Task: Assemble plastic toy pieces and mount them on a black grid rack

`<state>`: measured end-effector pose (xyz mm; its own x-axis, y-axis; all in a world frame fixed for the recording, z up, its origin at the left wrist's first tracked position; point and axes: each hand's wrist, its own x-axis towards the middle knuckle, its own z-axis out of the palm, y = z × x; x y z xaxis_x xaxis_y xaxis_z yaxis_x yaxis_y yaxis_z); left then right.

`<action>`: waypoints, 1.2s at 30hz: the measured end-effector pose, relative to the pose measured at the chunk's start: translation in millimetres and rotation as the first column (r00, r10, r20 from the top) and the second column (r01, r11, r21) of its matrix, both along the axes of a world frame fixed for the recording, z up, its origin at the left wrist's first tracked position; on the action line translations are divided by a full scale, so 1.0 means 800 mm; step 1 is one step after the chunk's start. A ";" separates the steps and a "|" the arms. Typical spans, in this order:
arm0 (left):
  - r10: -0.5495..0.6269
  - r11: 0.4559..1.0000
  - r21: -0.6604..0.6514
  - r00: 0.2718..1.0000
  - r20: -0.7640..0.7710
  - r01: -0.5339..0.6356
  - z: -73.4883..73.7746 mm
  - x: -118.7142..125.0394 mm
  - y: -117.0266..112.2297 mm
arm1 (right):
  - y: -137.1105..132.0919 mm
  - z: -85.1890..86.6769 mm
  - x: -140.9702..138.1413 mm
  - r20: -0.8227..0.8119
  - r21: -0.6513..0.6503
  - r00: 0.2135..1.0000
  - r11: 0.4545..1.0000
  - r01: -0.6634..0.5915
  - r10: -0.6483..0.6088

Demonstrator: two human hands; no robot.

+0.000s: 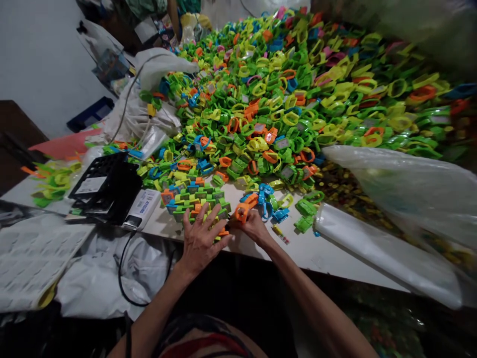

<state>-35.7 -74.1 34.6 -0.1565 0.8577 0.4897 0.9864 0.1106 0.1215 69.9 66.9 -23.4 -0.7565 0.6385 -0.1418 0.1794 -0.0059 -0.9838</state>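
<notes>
Orange band (242, 213) is pinched in the right hand (253, 226); left of that grip, the left hand (201, 242) spreads loosely over rows of bands (196, 198).

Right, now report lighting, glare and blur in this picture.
Head view: dim light, dark shadow beneath the long white tabletop; head view: pale glare along the translucent white plastic roll; head view: mounded green, yellow and orange plastic bands blurred at the far right, sharper near the bare right hand.
</notes>
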 end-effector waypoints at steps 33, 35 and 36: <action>-0.047 0.997 -0.067 0.998 -0.030 0.045 0.016 -0.017 -0.028 | 0.029 0.047 0.027 0.759 0.601 0.593 0.640 -0.480 -0.268; -0.045 0.997 -0.070 0.998 -0.033 0.043 0.015 -0.017 -0.027 | 0.032 0.057 -0.022 0.703 0.661 0.661 0.584 -0.472 -0.262; -0.044 0.997 -0.071 0.998 -0.037 0.041 0.015 -0.017 -0.027 | 0.036 0.063 -0.050 0.665 0.694 0.703 0.558 -0.455 -0.252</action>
<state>-49.6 -95.3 46.3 -0.1011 0.8955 0.4333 0.9942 0.0751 0.0767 30.2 96.1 26.8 -0.7453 0.6593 -0.0994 0.6660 0.7290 -0.1580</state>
